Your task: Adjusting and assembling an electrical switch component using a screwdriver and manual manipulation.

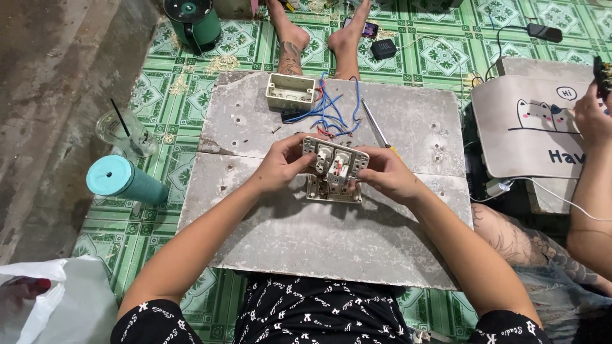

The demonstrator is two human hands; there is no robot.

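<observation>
My left hand (279, 163) and my right hand (386, 174) together hold a cream switch-and-socket frame (335, 160), tilted up over a second cream plate (329, 190) that lies on the grey board (331, 236). Blue and red wires (328, 111) run from behind the frame toward a cream wall box (291, 91) at the board's far edge. A screwdriver (376, 124) lies on the board just right of the wires, its yellow handle tucked behind my right hand.
A teal tumbler (124, 180) lies on the green patterned mat at left, beside a clear plastic cup (125, 132). A green kettle (193, 22) stands far left. Another person's bare feet (319, 35) rest beyond the board. A second person's arm (593, 165) and a printed cushion (535, 127) are at right.
</observation>
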